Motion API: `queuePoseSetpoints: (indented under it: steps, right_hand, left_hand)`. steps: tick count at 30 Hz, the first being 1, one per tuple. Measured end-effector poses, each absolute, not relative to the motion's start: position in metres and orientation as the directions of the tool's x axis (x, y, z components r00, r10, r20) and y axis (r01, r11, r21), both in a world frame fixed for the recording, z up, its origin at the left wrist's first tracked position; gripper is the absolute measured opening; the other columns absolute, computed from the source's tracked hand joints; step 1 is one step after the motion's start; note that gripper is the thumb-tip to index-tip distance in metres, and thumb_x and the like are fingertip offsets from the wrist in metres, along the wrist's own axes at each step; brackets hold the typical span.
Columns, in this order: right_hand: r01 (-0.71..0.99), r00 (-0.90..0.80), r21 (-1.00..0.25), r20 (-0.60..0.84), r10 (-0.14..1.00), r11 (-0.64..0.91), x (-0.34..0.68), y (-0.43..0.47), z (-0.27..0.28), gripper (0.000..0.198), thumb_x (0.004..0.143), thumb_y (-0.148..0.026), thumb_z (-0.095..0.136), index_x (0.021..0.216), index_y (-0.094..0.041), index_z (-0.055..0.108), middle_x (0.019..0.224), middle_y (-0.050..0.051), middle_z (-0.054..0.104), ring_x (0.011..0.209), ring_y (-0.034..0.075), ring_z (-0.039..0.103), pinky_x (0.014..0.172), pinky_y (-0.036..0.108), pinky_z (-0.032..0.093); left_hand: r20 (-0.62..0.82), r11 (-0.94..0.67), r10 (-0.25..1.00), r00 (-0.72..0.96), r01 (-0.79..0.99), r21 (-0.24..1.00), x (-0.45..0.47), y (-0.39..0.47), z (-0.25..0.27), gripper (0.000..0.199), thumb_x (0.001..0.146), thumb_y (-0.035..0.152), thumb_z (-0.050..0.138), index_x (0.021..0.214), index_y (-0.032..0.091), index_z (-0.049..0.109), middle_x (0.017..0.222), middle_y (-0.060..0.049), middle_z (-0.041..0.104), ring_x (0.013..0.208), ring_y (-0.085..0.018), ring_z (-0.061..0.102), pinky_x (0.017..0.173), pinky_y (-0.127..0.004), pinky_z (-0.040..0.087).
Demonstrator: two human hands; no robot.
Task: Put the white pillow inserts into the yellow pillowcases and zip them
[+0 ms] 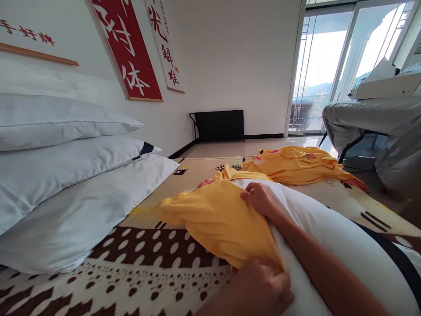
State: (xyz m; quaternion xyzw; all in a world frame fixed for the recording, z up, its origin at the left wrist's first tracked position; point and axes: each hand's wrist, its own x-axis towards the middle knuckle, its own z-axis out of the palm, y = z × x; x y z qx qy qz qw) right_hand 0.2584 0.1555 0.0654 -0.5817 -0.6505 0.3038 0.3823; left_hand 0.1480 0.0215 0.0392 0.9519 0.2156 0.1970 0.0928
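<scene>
Head view looks down over a patterned blanket (138, 272) where a white pillow (332, 237) lies across the lower right, partly inside a yellow pillowcase (213, 219). The left hand (259, 287), at the bottom edge, is closed in a pinch on the pillowcase's open hem, right where the yellow cloth meets the white. The right hand (261, 199) reaches across the pillow and curls its fingers onto the upper edge of the same opening — gripping the fabric there, as far as the angle shows. The case covers only the far end of the pillow; most of the white body is bare toward the person.

More yellow cloth (296, 164) with pink patches lies bunched just beyond, near the blanket's far edge. Three white pillows (66, 184) are stacked against the wall on the left.

What could go wrong, by my reading: the two grips sit on one side of the opening, so the hem may bunch and catch on the pillow's corner rather than slide. A hard tug from the pinch could slip the thin cloth free — or drag the whole pillow across the blanket.
</scene>
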Motion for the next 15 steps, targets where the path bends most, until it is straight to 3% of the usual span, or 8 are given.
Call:
queuePoseSetpoints:
  steps: [3, 6, 8, 9, 12, 15]
  right_hand:
    - [0.74, -0.021, -0.654, 0.209, 0.978, 0.156, 0.262, 0.148, 0.068, 0.01, 0.075, -0.027, 0.058, 0.074, -0.019, 0.062, 0.081, 0.006, 0.068, 0.074, 0.017, 0.057, 0.062, 0.027, 0.036]
    - [0.736, -0.047, -0.66, 0.171, 0.984, 0.15, 0.268, 0.139, 0.071, 0.01, 0.075, -0.026, 0.056, 0.074, -0.019, 0.064, 0.077, 0.005, 0.068, 0.072, 0.017, 0.058, 0.06, 0.026, 0.036]
    - [0.7, -0.096, -0.688, 0.172, 0.98, 0.189, 0.276, 0.14, 0.075, 0.008, 0.072, -0.022, 0.058, 0.07, -0.019, 0.065, 0.07, 0.003, 0.067, 0.067, 0.015, 0.059, 0.059, 0.024, 0.038]
    - [0.689, -0.121, -0.695, 0.171, 0.978, 0.207, 0.284, 0.145, 0.078, 0.005, 0.069, -0.019, 0.06, 0.068, -0.019, 0.065, 0.065, 0.002, 0.066, 0.064, 0.015, 0.058, 0.059, 0.024, 0.038]
    - [0.645, -0.166, -0.733, 0.139, 0.976, 0.215, 0.321, 0.17, 0.094, 0.006, 0.062, -0.014, 0.068, 0.066, -0.018, 0.066, 0.055, -0.002, 0.06, 0.055, 0.013, 0.055, 0.059, 0.025, 0.04]
    - [0.451, -0.126, -0.868, 0.168, 0.978, 0.207, 0.368, 0.199, 0.104, 0.01, 0.067, -0.021, 0.073, 0.073, -0.018, 0.067, 0.062, 0.0, 0.063, 0.061, 0.014, 0.057, 0.064, 0.027, 0.045]
  left_hand:
    - [0.255, -0.718, 0.572, 0.78, 0.326, 0.614, 0.135, 0.034, 0.073, 0.021, 0.09, 0.022, 0.044, 0.075, 0.02, 0.059, 0.072, 0.001, 0.065, 0.064, -0.011, 0.058, 0.061, -0.02, 0.043]
    - [0.445, -0.558, 0.822, 0.356, 0.344, 0.755, 0.129, 0.059, 0.075, 0.019, 0.088, 0.027, 0.047, 0.091, 0.021, 0.064, 0.088, -0.004, 0.069, 0.087, -0.018, 0.062, 0.086, -0.029, 0.045]
    - [0.516, -0.521, 0.849, 0.119, 0.357, 0.775, 0.133, 0.075, 0.054, 0.028, 0.085, 0.029, 0.051, 0.109, 0.02, 0.063, 0.114, -0.009, 0.065, 0.113, -0.024, 0.054, 0.105, -0.037, 0.032]
    - [0.522, -0.52, 0.847, 0.104, 0.369, 0.77, 0.136, 0.081, 0.04, 0.036, 0.084, 0.029, 0.053, 0.119, 0.02, 0.059, 0.127, -0.01, 0.058, 0.124, -0.025, 0.046, 0.111, -0.038, 0.023]
    - [0.515, -0.549, 0.829, 0.217, 0.487, 0.679, 0.145, 0.091, 0.002, 0.051, 0.086, 0.031, 0.049, 0.135, 0.016, 0.045, 0.147, -0.01, 0.035, 0.139, -0.026, 0.025, 0.116, -0.041, 0.009]
    - [0.524, -0.57, 0.803, 0.285, 0.625, 0.534, 0.145, 0.093, -0.018, 0.055, 0.089, 0.031, 0.044, 0.141, 0.017, 0.035, 0.151, -0.009, 0.027, 0.14, -0.027, 0.021, 0.115, -0.046, 0.012]
